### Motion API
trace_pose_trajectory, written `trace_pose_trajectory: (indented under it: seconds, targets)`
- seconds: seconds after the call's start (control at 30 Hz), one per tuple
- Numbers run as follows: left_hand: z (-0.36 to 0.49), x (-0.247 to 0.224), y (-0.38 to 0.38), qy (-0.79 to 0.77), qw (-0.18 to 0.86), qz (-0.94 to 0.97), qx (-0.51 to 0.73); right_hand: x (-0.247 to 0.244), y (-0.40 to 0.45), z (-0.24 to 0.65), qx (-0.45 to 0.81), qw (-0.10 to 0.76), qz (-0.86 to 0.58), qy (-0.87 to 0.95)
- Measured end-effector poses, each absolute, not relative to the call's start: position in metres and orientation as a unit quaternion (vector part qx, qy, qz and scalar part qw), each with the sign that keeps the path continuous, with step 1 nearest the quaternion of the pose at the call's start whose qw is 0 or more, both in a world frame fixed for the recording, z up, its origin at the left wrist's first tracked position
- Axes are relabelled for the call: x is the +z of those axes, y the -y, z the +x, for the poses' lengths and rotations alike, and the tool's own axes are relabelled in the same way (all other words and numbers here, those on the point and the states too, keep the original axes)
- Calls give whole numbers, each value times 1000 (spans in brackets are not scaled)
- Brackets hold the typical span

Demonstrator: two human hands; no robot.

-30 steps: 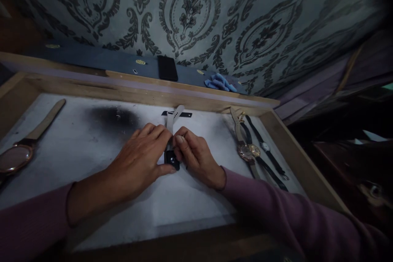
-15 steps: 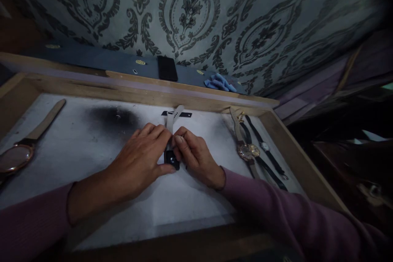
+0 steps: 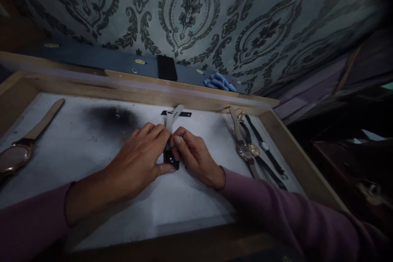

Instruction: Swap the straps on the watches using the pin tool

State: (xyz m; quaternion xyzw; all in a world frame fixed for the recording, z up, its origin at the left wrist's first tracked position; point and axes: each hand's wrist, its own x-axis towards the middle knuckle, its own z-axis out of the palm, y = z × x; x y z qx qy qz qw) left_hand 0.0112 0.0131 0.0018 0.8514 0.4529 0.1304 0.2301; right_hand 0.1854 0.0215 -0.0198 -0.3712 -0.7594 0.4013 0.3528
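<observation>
A smartwatch (image 3: 171, 159) with a black case and pale grey strap lies in the middle of the white-bottomed tray, case end toward me. My left hand (image 3: 141, 151) holds it from the left, thumb by the lower end of the case and fingers bent over the strap joint. From the right, my right hand (image 3: 193, 151) is closed in a pinch against the upper part of the case. Whatever sits between its fingertips is hidden. Beyond the hands, the strap's far end rests across a flat black strip (image 3: 186, 114).
Wooden walls (image 3: 92, 86) frame the tray. Several wristwatches (image 3: 245, 151) lie along its right side, and a large brown-strapped watch (image 3: 15, 157) at the left. On the ledge behind are a black phone (image 3: 167, 68) and a crumpled blue cloth (image 3: 220, 82).
Almost nothing differs. Both hands keep their grip around the smartwatch, and the right fingertips have shifted very slightly left. The view has moved a little.
</observation>
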Motion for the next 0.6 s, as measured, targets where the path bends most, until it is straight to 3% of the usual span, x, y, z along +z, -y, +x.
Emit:
trace_pose_trajectory:
  seconds: [0.6]
  targets:
    - [12,3,-15,-458,226,851,123,-17,-21,186,373,357,-385,765]
